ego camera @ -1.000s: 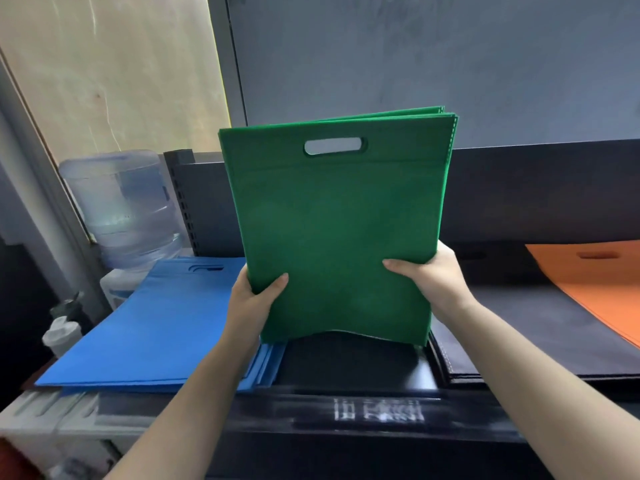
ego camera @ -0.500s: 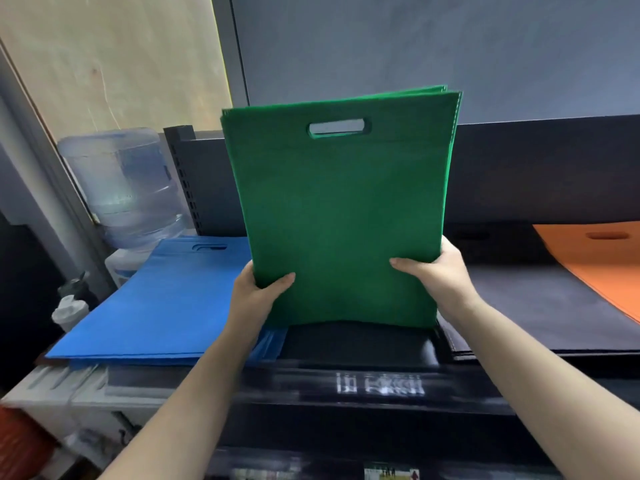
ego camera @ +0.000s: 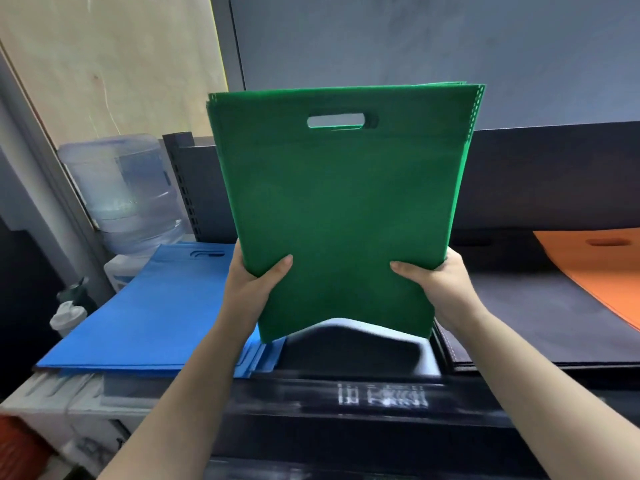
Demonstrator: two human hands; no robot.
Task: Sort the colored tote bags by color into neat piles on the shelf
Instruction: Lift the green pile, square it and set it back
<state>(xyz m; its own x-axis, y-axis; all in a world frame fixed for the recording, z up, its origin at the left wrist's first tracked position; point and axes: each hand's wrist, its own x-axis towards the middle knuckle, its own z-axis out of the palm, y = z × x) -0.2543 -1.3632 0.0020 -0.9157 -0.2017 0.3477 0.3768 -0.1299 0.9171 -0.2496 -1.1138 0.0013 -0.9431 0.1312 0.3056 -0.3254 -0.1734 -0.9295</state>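
In the head view we hold a stack of green bags (ego camera: 341,209) upright in front of us, above the black shelf (ego camera: 346,403), with the cut-out handle at the 12 o'clock end and the bottom edge hanging just over the shelf surface. Our left hand (ego camera: 254,282) grips the stack at its lower left side, thumb laid across the front face and the other fingers hidden behind the fabric. Our right hand (ego camera: 438,285) grips the lower right side the same way, thumb in front, fingers out of sight behind. Several layers show along the top and right edges of the stack, so it is more than one bag, though we cannot tell how many. At about 8 o'clock from the green stack a pile of blue bags (ego camera: 152,313) lies flat on the shelf, its handle cut-out at the far end. At about 3 o'clock an orange bag (ego camera: 595,268) lies flat on top of dark bags (ego camera: 526,320) spread over the right part of the shelf. Beyond the blue pile, at roughly 10 o'clock, stands a clear water jug (ego camera: 128,192). A small white bottle (ego camera: 67,317) sits at the far left, near the blue pile's edge.
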